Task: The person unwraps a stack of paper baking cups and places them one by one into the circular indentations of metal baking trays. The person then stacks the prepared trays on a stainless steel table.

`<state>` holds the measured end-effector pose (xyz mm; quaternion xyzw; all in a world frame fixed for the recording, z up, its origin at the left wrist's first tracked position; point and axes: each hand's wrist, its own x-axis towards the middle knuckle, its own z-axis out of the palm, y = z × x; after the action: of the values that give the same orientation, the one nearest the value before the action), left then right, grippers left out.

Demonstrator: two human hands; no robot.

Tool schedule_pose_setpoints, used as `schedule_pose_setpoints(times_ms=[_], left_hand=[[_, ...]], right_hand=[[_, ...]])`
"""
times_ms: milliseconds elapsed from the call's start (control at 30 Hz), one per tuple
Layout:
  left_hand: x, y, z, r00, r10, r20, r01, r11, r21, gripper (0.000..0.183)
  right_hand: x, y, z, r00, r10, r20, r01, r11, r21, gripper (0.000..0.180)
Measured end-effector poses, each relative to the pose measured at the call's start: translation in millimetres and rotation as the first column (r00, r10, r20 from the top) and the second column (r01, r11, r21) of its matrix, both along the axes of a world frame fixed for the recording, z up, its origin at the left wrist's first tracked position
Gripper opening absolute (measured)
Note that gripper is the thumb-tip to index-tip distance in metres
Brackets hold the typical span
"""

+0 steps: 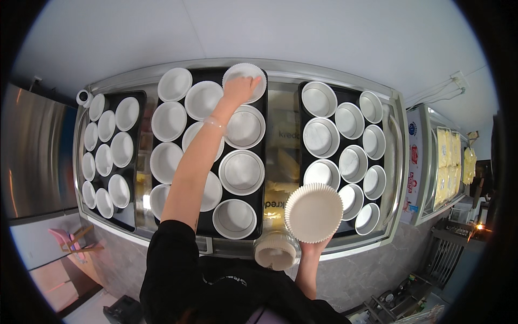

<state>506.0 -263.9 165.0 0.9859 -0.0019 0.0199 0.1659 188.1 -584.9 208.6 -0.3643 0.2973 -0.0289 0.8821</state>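
Note:
My left hand (239, 88) reaches into a fluted white paper liner (260, 94) in the round pan at the middle tray's top right corner. Its fingertips are partly hidden, so its grip is unclear. My right hand (317, 244) holds a stack of fluted paper liners (313, 212) from below, over the right tray's near left part. Below my left hand, in the same column, stand round metal pans (241, 172) without liners. Farther left on this black tray (208, 75), several pans (169, 121) have liners. A clear container (275, 253) with more liners stands near my body.
The left tray (139, 101) holds several pans that look lined; the right tray (301, 91) holds bare metal pans. All trays rest on a glass-topped chest freezer (283, 77). A second chest (425, 210) with yellow packets (447, 162) stands at right. A wall borders the far side.

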Motion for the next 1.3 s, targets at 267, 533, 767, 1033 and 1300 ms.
schedule_pose_setpoints(times_ms=[267,533,767,1033,1300], left_hand=[[-5.3,1.7,-22.6,0.935,0.113,0.336,-0.044,0.977,-0.208,0.018],[-258.0,-118.6,126.7,0.663,-0.708,0.242,0.706,0.484,-0.517,0.025],[-314.5,-124.5,146.4,0.778,-0.614,0.132,0.598,0.66,-0.454,0.012],[-345.9,-108.2,157.5,0.882,-0.415,0.222,0.465,0.694,-0.55,0.013],[-340.3,-81.9,161.4,0.842,-0.528,0.106,0.413,0.505,-0.758,0.029]], right_hand=[[9.7,7.2,-5.9,0.998,0.059,-0.002,-0.059,0.998,0.01,0.035],[14.9,35.1,19.5,0.997,0.056,0.051,-0.071,0.933,0.354,0.049],[-2.7,54.6,55.3,0.997,0.028,0.069,-0.05,0.938,0.342,0.052],[-35.4,79.5,83.0,0.982,-0.03,0.186,-0.048,0.914,0.404,0.043],[-58.3,74.3,43.9,0.932,0.05,0.358,-0.212,0.879,0.428,0.059]])
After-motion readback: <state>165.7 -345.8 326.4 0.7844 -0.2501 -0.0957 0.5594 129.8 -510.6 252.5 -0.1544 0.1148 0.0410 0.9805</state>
